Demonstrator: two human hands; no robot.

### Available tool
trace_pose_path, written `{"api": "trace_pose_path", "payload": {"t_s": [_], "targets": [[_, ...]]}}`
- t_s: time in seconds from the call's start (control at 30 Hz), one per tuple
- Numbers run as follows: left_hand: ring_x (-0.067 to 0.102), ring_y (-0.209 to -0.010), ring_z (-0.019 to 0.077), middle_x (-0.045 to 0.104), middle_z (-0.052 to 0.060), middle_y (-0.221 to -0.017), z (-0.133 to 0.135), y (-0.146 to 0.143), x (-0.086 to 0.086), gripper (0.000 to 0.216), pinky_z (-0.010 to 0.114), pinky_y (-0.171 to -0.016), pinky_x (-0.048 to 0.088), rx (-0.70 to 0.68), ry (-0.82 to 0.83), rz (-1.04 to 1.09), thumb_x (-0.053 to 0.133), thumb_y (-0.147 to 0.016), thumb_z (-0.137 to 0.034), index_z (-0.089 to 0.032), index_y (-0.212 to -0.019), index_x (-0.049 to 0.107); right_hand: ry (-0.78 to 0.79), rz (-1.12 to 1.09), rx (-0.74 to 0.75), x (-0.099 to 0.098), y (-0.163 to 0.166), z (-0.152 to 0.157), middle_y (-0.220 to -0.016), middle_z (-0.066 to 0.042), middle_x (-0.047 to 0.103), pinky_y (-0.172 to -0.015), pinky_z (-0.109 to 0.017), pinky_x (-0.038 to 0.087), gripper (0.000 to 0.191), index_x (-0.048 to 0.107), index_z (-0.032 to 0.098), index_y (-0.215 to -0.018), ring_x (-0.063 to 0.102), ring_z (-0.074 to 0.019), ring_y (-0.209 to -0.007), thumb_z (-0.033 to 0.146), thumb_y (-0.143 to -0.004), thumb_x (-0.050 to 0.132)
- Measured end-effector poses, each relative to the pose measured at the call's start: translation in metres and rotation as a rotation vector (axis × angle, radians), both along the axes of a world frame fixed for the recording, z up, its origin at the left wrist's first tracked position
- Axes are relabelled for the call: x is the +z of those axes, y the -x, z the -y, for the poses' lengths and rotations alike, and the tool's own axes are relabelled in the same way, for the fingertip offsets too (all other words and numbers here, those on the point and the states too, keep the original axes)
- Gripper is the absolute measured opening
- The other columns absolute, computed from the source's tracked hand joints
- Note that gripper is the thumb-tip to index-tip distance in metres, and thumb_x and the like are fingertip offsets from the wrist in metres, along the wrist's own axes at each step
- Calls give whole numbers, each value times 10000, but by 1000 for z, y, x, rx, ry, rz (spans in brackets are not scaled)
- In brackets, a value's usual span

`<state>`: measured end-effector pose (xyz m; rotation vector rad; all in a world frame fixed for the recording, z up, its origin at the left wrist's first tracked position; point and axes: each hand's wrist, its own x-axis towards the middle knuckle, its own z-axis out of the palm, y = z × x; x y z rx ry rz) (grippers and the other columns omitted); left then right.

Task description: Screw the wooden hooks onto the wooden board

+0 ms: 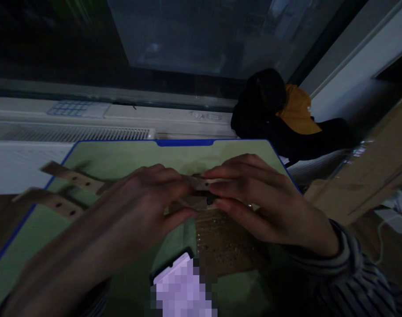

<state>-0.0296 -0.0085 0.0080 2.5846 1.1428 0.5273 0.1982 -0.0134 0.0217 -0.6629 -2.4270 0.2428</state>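
Over a green mat (128, 154) with a blue border, my left hand (138, 207) and my right hand (254, 198) meet at the middle. Both pinch a small flat wooden strip with holes (201, 182), and a dark small part (210, 200) sits at my right fingertips. Under the hands lies a brown cardboard piece (224, 246) dotted with small specks. Two more wooden strips with holes (72, 176) (52, 202) stick out to the left of my left hand. What joins them to the held piece is hidden by my hand.
A phone (181, 286) with a lit screen lies at the mat's near edge. Behind the mat run a radiator grille (72, 132) and a dark window. A black bag with an orange cap (296, 114) sits at the right, beside cardboard boxes (379, 163).
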Motion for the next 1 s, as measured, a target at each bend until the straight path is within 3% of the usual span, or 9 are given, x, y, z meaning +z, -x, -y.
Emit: {"api": "trace_pose_path", "payload": {"t_s": [0.13,0.27,0.6,0.8,1.0], "targets": [[579,-842,151,659,-20,-869,1,-22,-3,116,277,-779,414,-79,5,48,563,-848,-284,-234,-914,645,-44,61,-13,10,-2,1,-1070,-67,653,-858,-325,443,172,613,118,-1000,562,-155,-985,170,-843,569],[572,-812,148,651,-16,-818,-3,-30,-12,143,275,-772,407,-87,40,92,532,-868,-264,-212,-905,660,-74,130,0,16,-2,0,-985,-48,672,-824,-322,445,186,617,118,-1025,579,-147,-911,169,-862,542],[560,-782,136,623,-24,-773,-8,-24,-18,225,280,-739,374,-173,24,65,512,-883,-276,-196,-703,621,-94,65,-35,5,5,7,-983,-56,674,-771,-348,452,213,648,124,-1036,539,-176,-886,174,-845,571],[546,-659,123,600,-32,-670,-6,-27,-16,146,252,-631,372,-55,51,134,559,-847,-285,-192,-761,633,-103,65,-69,6,4,6,-967,-55,666,-789,-353,447,180,653,123,-991,543,-170,-877,189,-856,554],[564,-676,129,626,-26,-667,-8,-27,-17,195,260,-653,377,-135,16,148,523,-874,-298,-202,-787,669,-47,54,-36,4,3,5,-974,-54,673,-797,-338,453,204,625,114,-1029,555,-166,-891,205,-861,553]]}}
